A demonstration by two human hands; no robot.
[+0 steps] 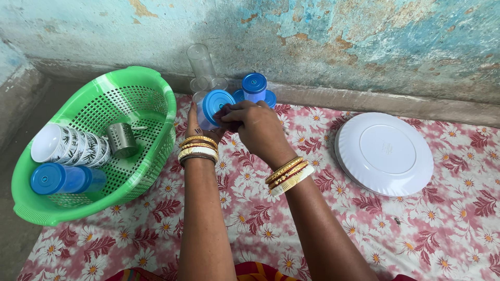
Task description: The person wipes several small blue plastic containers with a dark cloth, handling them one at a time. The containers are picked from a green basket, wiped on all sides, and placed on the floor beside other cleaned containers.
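Observation:
My left hand (195,125) holds a small clear jar with a blue lid (213,106), lying tilted with the lid facing me. My right hand (250,125) grips the rim of that lid with its fingertips. Both wrists wear gold and white bangles. Just behind the hands, near the wall, stand another blue-lidded jar (254,86) and a tall clear tumbler (202,65). To the left lies a green plastic basket (156,93).
The basket holds a white patterned cup (70,145), a small perforated steel holder (121,139) and a blue-lidded jar (65,178). A white plate (384,153) lies upside down on the right of the flowered cloth (250,208). A peeling wall rises behind.

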